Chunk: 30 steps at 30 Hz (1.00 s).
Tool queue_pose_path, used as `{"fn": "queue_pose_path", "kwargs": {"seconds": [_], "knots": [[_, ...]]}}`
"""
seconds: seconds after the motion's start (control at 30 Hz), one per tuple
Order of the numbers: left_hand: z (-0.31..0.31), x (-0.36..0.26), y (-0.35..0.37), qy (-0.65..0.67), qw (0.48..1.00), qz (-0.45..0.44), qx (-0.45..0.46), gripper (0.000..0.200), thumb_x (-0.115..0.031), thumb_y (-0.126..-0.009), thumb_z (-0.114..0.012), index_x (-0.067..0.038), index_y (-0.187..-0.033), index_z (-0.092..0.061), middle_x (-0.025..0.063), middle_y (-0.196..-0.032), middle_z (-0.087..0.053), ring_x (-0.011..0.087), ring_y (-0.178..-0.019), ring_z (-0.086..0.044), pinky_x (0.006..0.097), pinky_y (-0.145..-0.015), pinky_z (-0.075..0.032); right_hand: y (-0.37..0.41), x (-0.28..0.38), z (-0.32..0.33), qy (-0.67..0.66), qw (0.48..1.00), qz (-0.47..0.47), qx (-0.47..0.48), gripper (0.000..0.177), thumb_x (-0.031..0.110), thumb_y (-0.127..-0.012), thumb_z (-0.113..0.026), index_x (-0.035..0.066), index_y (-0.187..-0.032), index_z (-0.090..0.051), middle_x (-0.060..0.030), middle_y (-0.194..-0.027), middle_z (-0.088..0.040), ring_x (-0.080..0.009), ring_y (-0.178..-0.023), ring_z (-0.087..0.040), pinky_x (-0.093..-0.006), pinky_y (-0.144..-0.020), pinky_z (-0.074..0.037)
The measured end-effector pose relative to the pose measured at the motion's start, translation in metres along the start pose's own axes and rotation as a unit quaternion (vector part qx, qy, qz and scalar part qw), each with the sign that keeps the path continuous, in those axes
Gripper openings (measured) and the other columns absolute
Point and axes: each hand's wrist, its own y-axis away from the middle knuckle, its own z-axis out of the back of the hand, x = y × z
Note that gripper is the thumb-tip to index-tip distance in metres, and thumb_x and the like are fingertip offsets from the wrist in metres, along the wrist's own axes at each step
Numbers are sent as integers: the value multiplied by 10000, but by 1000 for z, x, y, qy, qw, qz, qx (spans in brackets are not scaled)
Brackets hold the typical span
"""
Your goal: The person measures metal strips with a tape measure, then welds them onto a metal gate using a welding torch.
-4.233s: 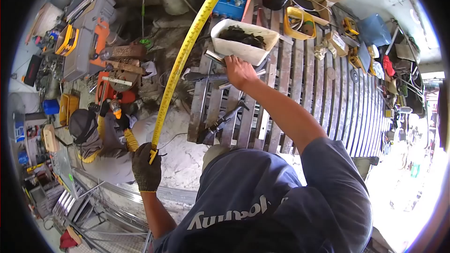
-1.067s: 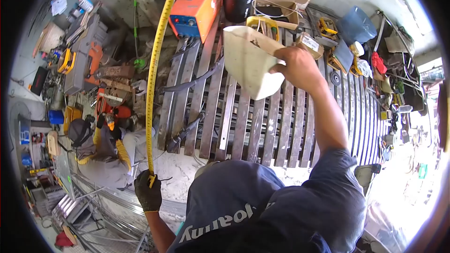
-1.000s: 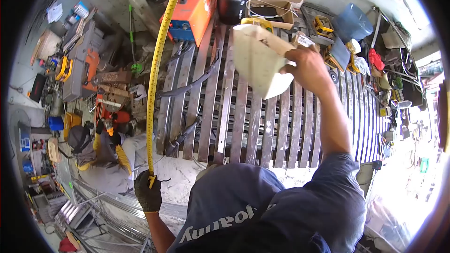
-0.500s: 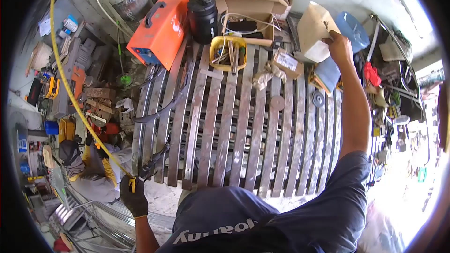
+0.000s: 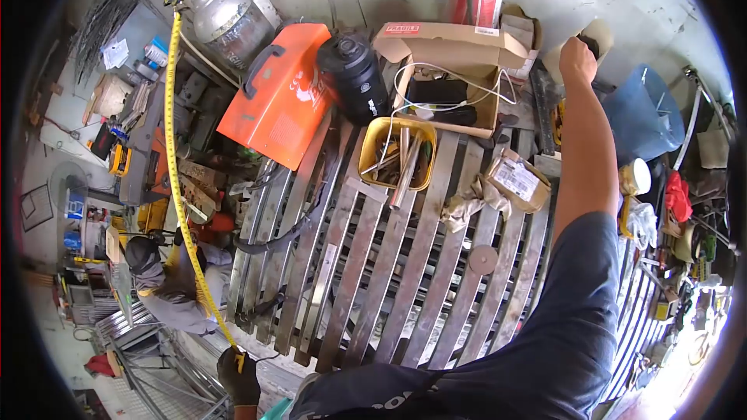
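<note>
My left hand (image 5: pixel 239 377), in a dark glove, is closed on a tape measure at the lower left. Its yellow blade (image 5: pixel 171 132) is drawn out in a long curve up toward the gas cylinder (image 5: pixel 229 15). My bare right hand (image 5: pixel 577 62) reaches to the back right with its fingers closed on a cream plastic container (image 5: pixel 601 33) by the wall. A dark opening shows beside the knuckles; the hand and forearm cover much of the container. Below that arm, a small taped cardboard box (image 5: pixel 517 179) lies on the slatted metal table (image 5: pixel 373 264) beside crumpled brown paper (image 5: pixel 464 208).
An orange machine (image 5: pixel 276 97), a black tumbler (image 5: pixel 354 82), an open carton (image 5: pixel 436 39) and a yellow tub of tools (image 5: pixel 398 154) stand along the back. A blue plastic container (image 5: pixel 642 120) stands right. Another person (image 5: pixel 167 288) crouches at the left.
The view has shifted. My right hand has moved farther back with the cream container, which is now tilted and closer to the wall. My left hand still holds the tape measure, lower in view.
</note>
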Motion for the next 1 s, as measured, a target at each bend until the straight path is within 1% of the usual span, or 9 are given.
{"fn": "queue_pose_path", "kwargs": {"seconds": [0.23, 0.4, 0.5, 0.53, 0.67, 0.73, 0.8, 0.87, 1.0], "knots": [[23, 3, -11, -50, 994, -92, 36, 427, 40, -808, -789, 14, -1227, -710, 181, -1202, -700, 362, -1083, -671, 479, -930, -547, 56, -7, -72, -46, 998, -10, 41, 270, 155, -1028, -597, 64, -1193, -790, -238, -1256, -780, -447, -1196, -746, -531, -989, -614], [42, -7, -33, -110, 962, -242, 64, 458, 37, -813, -784, -3, -1260, -692, 198, -1246, -695, 412, -1109, -654, 525, -948, -522, 196, -55, -77, -177, 975, 125, 46, 246, 246, -996, -699, 47, -1123, -766, -231, -1051, -795, -427, -983, -780, -520, -872, -620], [48, -42, -50, -98, 941, -300, 121, 438, -13, -870, -762, -15, -1302, -686, 187, -1267, -693, 433, -1117, -644, 520, -940, -524, 359, -67, -17, -324, 902, 201, 203, 159, 107, -913, -786, 17, -1044, -792, -199, -976, -806, -352, -905, -791, -470, -820, -619], [46, -50, -56, -99, 929, -328, 138, 434, -22, -877, -756, -17, -1306, -687, 183, -1270, -693, 429, -1122, -643, 517, -942, -525, 414, -58, 33, -306, 887, 161, 306, 291, 67, -940, -729, 60, -1221, -806, -208, -1101, -814, -353, -1022, -798, -449, -897, -624], [17, -94, -74, -117, 872, -428, 207, 452, -89, -875, -745, -24, -1318, -691, 169, -1288, -689, 407, -1124, -642, 512, -966, -537, 579, -80, 82, -428, 650, 209, 592, 481, 303, -1007, -785, 37, -1403, -728, -154, -1293, -792, -267, -1081, -783, -405, -1014, -611], [-4, -128, -71, -113, 829, -501, 220, 454, -113, -848, -746, -27, -1291, -694, 164, -1259, -683, 405, -1120, -640, 514, -963, -544, 635, -79, 101, -523, 585, 179, 594, 599, 278, -1056, -762, -24, -1542, -586, -142, -1313, -782, -236, -1116, -766, -387, -991, -619], [-18, -183, -53, -132, 800, -530, 248, 345, -116, -831, -733, -41, -1165, -699, 159, -1165, -667, 397, -1112, -637, 513, -954, -551, 679, -81, 112, -654, 505, 43, 562, 763, 489, -1095, -687, -48, -1601, -492, -143, -1313, -771, -200, -1018, -775, -365, -927, -621], [-51, -216, -32, -124, 775, -566, 252, 296, -110, -825, -728, -49, -1113, -698, 155, -1126, -663, 389, -1106, -638, 507, -954, -555, 713, -82, 114, -709, 481, -102, 505, 744, 471, -1123, -645, -68, -1605, -471, -145, -1313, -763, -187, -975, -773, -338, -849, -619], [-83, -292, 23, -103, 691, -667, 260, 288, -83, -817, -714, -56, -1103, -726, 154, -1120, -692, 398, -1085, -655, 506, -937, -564, 740, -100, 103, -737, 539, -257, 316, 522, 426, -1160, -584, -40, -1388, -644, -125, -1154, -789, -177, -792, -776, -330, -688, -607]]}}
